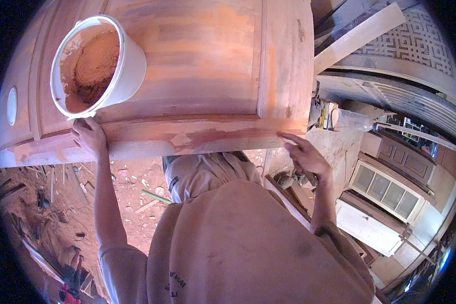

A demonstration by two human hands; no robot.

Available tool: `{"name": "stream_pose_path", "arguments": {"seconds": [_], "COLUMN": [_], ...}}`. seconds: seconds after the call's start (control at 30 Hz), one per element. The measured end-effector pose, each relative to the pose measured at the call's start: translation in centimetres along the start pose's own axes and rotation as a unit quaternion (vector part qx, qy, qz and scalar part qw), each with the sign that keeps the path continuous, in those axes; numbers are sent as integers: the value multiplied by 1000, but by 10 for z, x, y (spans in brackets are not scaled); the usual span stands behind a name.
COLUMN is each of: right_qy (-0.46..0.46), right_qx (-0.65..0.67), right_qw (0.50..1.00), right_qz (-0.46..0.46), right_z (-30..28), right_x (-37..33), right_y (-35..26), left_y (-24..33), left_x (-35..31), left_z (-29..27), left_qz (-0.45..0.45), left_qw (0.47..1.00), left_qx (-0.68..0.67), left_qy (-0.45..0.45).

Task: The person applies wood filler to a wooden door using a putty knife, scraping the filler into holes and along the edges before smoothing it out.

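A white bucket (pixel 131 68) with orange-brown paste (pixel 97 61) inside stands on a wooden door panel (pixel 207 66). My left hand (pixel 89 138) is just below the bucket's near rim, at the panel's front edge. Its fingers are bent, their tips partly hidden, and a small dark patch shows beside them. My right hand (pixel 307 158) is at the panel's near right corner, with the index finger stretched toward the edge. The other fingers curl round a slim brown handle (pixel 309 176); the rest of that tool is hidden. Orange and reddish smears cover parts of the wood.
A round white lid-like disc (pixel 12 106) lies at the panel's far left. Debris and a green strip (pixel 156 196) litter the earth floor. To the right are a leaning plank (pixel 359 38), a white-framed paned window (pixel 385 188) and a white board (pixel 367 225).
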State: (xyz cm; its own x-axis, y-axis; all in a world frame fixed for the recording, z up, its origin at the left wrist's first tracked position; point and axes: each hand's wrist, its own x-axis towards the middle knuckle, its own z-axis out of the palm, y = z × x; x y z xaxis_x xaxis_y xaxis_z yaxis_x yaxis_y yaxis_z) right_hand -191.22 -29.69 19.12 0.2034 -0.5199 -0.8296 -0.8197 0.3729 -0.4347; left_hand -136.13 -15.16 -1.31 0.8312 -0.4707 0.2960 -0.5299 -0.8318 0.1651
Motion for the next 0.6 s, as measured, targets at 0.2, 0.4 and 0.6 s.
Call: {"name": "stream_pose_path", "arguments": {"seconds": [0.2, 0.4, 0.6], "right_qy": [111, 141, 163], "right_qx": [383, 410, 39], "right_qw": [916, 888, 970], "right_qz": [-51, -154, -175], "right_z": [2, -13, -61], "right_x": [-30, 0, 56], "right_y": [30, 37, 46], "left_y": [1, -12, -3], "left_x": [-2, -14, -131], "left_z": [-5, -32, -84], "left_qz": [-1, 129, 4], "left_qw": [999, 974, 982], "left_qx": [-39, -187, -171], "left_qy": [-7, -24, 74]}}
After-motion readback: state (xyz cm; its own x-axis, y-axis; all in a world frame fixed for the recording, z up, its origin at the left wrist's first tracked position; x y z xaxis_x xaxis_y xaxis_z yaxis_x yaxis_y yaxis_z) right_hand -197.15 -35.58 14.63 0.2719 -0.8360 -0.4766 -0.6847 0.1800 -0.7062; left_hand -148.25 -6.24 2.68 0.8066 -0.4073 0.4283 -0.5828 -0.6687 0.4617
